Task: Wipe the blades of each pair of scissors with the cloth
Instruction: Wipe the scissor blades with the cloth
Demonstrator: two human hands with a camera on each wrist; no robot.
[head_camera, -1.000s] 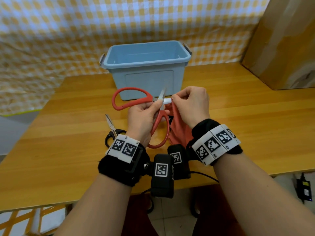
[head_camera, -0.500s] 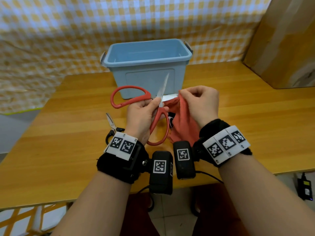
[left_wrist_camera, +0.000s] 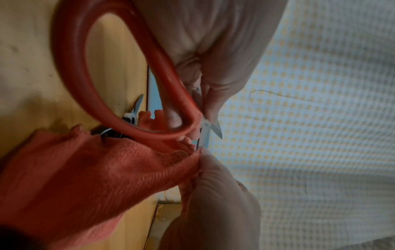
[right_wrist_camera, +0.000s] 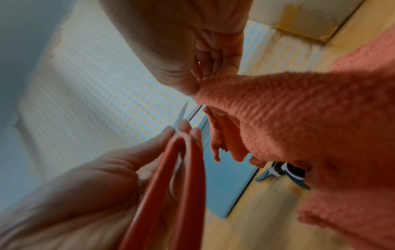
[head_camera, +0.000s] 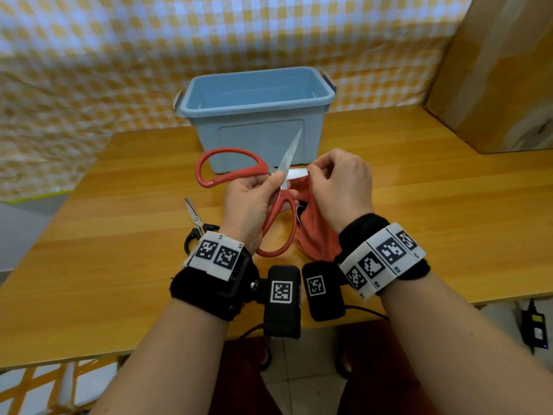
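Head view shows the right hand [head_camera: 341, 187] has slid outward, fingers pinching the cloth [head_camera: 314, 235] at the blade tip; the left hand [head_camera: 248, 205] still grips the red scissors [head_camera: 278, 214], open wider.

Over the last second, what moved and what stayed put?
The right hand, pinching the orange cloth, slid outward along one blade of the red-handled scissors, baring more steel near the pivot. The scissors opened wider; the free blade now points up at the blue bin. The left hand kept its grip. The black-handled scissors stayed on the table.
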